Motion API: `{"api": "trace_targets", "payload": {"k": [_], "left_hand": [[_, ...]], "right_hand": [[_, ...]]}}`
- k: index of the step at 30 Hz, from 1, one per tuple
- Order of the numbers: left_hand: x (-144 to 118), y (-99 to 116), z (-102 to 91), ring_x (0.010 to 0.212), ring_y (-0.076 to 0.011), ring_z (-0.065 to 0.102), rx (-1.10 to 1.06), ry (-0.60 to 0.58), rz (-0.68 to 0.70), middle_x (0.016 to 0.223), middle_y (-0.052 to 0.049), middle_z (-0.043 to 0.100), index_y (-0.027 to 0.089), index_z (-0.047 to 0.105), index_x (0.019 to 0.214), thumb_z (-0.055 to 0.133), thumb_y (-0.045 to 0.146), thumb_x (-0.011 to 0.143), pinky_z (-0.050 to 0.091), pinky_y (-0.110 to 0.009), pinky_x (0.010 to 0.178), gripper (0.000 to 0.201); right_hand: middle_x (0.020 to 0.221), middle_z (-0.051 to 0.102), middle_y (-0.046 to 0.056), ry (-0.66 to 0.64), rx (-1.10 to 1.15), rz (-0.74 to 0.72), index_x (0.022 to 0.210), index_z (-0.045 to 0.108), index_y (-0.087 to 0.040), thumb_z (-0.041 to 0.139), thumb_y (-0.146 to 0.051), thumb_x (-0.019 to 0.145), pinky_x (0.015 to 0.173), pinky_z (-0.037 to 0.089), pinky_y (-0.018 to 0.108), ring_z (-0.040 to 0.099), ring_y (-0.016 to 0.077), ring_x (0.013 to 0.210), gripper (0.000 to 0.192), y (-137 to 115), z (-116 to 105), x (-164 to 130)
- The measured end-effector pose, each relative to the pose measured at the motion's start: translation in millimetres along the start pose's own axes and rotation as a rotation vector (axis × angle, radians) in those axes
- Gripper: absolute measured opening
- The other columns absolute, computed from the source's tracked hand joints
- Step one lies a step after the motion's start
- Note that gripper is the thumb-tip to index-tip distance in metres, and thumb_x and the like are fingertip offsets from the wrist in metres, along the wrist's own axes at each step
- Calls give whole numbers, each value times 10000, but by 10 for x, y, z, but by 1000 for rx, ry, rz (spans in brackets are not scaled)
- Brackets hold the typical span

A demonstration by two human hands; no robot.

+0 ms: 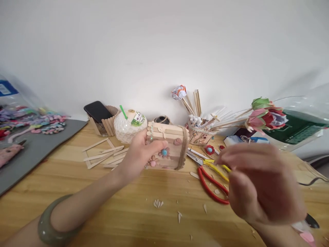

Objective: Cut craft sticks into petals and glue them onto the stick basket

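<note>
My left hand [138, 151] grips a small craft-stick box [169, 137], tilted above the table, with its thumb across the front. Twine runs round the box's right end, a row of shiny beads down its left, and small flower shapes with blue and pink centres decorate the front. On the right, my right hand [264, 181] is raised close to the camera, fingers bent and smeared by motion. Whether it holds anything cannot be made out. Behind it lie red-handled pliers [209, 188] and yellow-handled scissors [214, 168]. A little fan of cut wood pieces [158, 203] lies on the table below the box.
Loose craft sticks [102, 154] lie left of the box. Behind stand a stick holder with a phone [97, 111], a white coconut drink [130, 127] and a decorated container [202, 137] of sticks. Paper flowers [267, 115] lean at right. A grey mat [51, 151] covers the left.
</note>
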State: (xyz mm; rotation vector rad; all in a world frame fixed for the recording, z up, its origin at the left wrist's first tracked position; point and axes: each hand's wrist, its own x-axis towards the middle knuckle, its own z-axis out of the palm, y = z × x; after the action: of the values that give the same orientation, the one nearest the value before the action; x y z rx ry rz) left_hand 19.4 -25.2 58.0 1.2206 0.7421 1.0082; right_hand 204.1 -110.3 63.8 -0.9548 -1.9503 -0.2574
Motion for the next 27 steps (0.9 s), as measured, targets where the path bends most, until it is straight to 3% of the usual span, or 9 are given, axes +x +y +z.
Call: {"api": "trace_targets", "payload": {"k": [2, 3, 6, 9, 22, 27], "left_hand": [[28, 16, -23, 495, -103, 531, -14, 42, 55, 618, 25, 594, 167, 603, 803, 648, 203, 668, 334, -131, 312, 146], [37, 26, -32, 491, -105, 530, -25, 60, 80, 618, 24, 594, 167, 609, 792, 641, 190, 663, 332, -135, 308, 135], [48, 56, -48, 438, -99, 500, -46, 102, 120, 582, 23, 588, 167, 622, 739, 634, 179, 651, 320, -147, 292, 89], [44, 80, -51, 408, -91, 475, -37, 115, 139, 566, 21, 583, 171, 637, 735, 643, 184, 646, 311, -151, 283, 89], [63, 35, -73, 432, -96, 478, 7, 139, 128, 580, 31, 573, 191, 606, 734, 639, 188, 653, 303, -146, 276, 87], [55, -26, -50, 477, -105, 492, 21, 102, 106, 592, 33, 563, 181, 585, 795, 611, 191, 680, 326, -151, 318, 119]], "right_hand": [[734, 586, 21, -154, 52, -43, 881, 535, -215, 551, -136, 849, 559, 439, 279, 538, 156, 646, 87, -54, 83, -145], [744, 595, 26, -290, 78, -14, 881, 547, -197, 540, -115, 855, 555, 441, 270, 540, 149, 639, 86, -80, 152, -218], [808, 602, 52, -616, 120, 236, 874, 579, -165, 419, -91, 900, 612, 467, 270, 571, 155, 714, 178, -126, 393, -404], [819, 585, 41, -741, 189, 361, 830, 599, -161, 445, -81, 880, 645, 466, 255, 569, 142, 729, 181, -131, 561, -506], [815, 616, 18, -726, 310, 484, 795, 661, -178, 567, -7, 790, 694, 473, 246, 587, 140, 763, 196, -131, 684, -562], [754, 619, 1, -606, 320, 565, 739, 625, -177, 614, -57, 775, 619, 478, 226, 594, 132, 696, 126, -160, 476, -405]]}}
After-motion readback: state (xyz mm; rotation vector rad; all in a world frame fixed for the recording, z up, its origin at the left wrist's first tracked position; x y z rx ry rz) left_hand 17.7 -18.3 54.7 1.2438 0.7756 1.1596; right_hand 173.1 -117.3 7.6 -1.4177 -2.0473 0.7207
